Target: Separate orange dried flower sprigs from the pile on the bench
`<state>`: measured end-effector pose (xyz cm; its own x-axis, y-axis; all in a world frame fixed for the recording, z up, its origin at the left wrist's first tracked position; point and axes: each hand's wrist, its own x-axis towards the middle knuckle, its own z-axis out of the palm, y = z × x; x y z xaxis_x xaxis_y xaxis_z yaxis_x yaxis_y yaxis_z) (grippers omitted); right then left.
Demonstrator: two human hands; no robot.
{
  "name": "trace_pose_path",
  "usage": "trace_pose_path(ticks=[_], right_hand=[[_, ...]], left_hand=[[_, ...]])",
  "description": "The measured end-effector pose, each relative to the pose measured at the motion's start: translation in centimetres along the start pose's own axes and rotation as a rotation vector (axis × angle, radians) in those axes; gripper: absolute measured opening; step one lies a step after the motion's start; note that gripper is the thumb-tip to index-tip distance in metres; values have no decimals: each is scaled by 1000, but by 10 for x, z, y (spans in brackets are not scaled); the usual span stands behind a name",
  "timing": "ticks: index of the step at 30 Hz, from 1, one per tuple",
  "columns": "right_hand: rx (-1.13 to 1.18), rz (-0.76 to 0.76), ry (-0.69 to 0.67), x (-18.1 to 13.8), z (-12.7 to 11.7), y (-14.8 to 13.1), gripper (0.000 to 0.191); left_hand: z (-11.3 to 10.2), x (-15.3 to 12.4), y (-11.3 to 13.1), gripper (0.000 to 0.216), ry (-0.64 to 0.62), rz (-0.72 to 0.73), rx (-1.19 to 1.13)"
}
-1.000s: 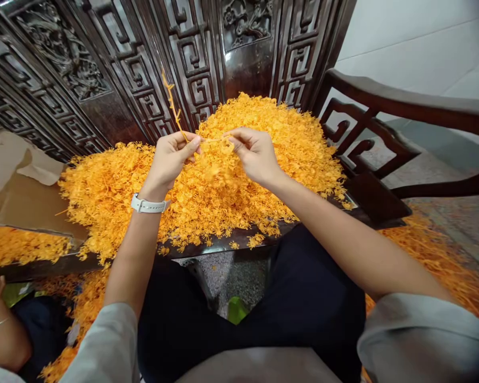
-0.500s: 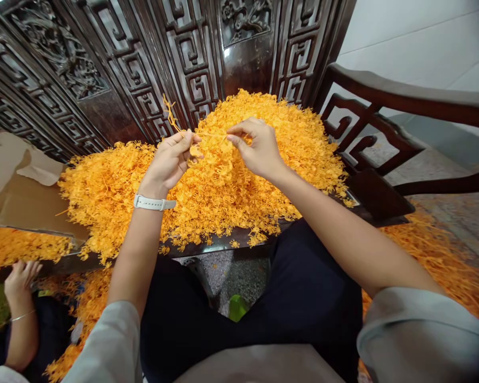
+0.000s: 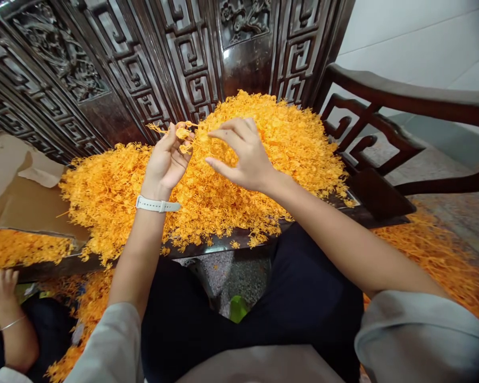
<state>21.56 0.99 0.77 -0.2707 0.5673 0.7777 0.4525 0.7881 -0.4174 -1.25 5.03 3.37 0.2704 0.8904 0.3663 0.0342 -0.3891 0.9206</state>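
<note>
A big heap of small orange plastic sprigs [image 3: 263, 175] covers the seat of a dark carved wooden bench [image 3: 367, 197]. My left hand [image 3: 167, 159], with a white watch on the wrist, is raised over the heap and pinches an orange sprig [image 3: 171, 130] that lies nearly level and points left. My right hand [image 3: 243, 154] hovers just right of it with its fingers spread and nothing in them, a short gap from the sprig.
The carved bench back [image 3: 143, 69] rises behind the heap, and an armrest [image 3: 403, 101] runs on the right. More orange sprigs [image 3: 431, 255] lie on the floor to the right. Brown cardboard [image 3: 19, 191] lies at left. Another person's hand [image 3: 0, 292] shows at lower left.
My right hand has let go of the sprig and opened. The sprig in my left hand has swung from upright to nearly level. The other person's hand has dropped lower.
</note>
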Motion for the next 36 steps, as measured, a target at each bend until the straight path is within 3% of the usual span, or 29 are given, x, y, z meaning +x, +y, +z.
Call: trace_pose_path(ticks=[4,9,14,21,29,36], right_hand=[[-54,45,-63,-4,14,12,20],[39,193,-96,-2,16,20,39],[105,170,-113,-1,13,17,35],[94,80,-89,-3,15,16,29],[170,83,-69,-3,13,12,28],[326,87,-78,-4,10,2,28]], left_hand=[[6,-1,1,44,77,-6,-25],[3,1,0,38,232,12,-106],[1,0,-1,45,189,59,-17],[9,-4,0,40,158,148,-84],[9,-2,-4,37,160,233,-229],[7,-4,1,31,266,197,-244]])
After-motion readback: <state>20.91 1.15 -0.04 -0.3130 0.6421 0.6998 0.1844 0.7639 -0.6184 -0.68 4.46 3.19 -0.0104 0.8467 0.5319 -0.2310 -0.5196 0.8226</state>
